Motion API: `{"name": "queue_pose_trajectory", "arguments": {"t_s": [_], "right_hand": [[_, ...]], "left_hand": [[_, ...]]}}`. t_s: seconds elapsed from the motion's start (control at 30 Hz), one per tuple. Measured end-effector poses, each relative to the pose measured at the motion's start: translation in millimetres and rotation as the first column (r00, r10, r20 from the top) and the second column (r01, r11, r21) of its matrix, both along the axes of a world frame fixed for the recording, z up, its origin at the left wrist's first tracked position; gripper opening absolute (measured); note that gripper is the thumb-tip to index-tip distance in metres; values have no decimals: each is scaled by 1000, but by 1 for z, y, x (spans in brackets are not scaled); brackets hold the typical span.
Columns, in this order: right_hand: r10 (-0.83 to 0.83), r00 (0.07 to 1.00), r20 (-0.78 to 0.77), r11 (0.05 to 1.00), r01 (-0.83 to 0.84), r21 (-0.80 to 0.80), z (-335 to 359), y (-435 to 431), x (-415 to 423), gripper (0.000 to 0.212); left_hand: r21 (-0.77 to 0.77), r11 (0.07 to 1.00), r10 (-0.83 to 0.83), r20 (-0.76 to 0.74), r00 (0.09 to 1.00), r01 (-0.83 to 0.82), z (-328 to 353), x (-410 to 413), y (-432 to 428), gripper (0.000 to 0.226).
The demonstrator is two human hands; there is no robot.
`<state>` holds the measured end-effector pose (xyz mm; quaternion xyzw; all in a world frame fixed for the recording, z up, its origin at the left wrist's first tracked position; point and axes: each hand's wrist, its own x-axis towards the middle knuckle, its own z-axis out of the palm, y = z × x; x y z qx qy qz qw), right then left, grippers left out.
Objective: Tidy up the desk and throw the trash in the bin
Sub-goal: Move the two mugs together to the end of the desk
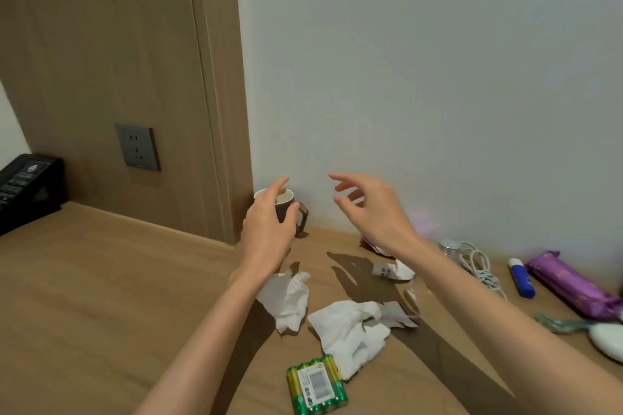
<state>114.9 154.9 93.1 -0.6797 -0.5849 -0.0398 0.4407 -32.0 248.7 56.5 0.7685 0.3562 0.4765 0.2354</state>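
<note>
Lying nearest on the desk (101, 280), a battery pack (317, 384) sat just beside crumpled tissues (350, 330), trash not yet gathered. Farther back, the left hand (269, 222) curved round the mug (286, 206) at the wall; whether it gripped, I could not tell. The right hand (367, 209) hovered open, empty. Sorting seemed underway; next, the tissues needed pinching up for a bin out of view.

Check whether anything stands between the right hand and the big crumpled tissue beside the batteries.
Nothing visible does. The right hand hovers open above the desk; the crumpled tissue lies uncovered on it.
</note>
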Motion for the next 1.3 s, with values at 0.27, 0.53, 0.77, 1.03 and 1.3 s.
{"name": "queue_pose_trajectory", "arguments": {"t_s": [0.27,0.53,0.77,1.03,1.3], "right_hand": [[-195,981,4,978,194,80,7,-162,46,25],[-494,866,-74,864,499,71,-32,-300,142,24],[-685,699,-204,715,700,-3,-51,-358,225,26],[-637,652,-410,766,593,-247,-62,-355,275,31],[-524,700,-486,850,388,-357,-59,-346,280,27]], "left_hand": [[-41,936,-348,49,936,350,53,55,-115,29],[-187,795,-594,-45,803,577,33,161,-215,33],[-265,698,-716,-239,656,665,0,256,-254,55],[-250,637,-768,-284,574,729,-25,332,-271,69],[-228,633,-769,-299,566,740,-38,361,-271,57]]}}
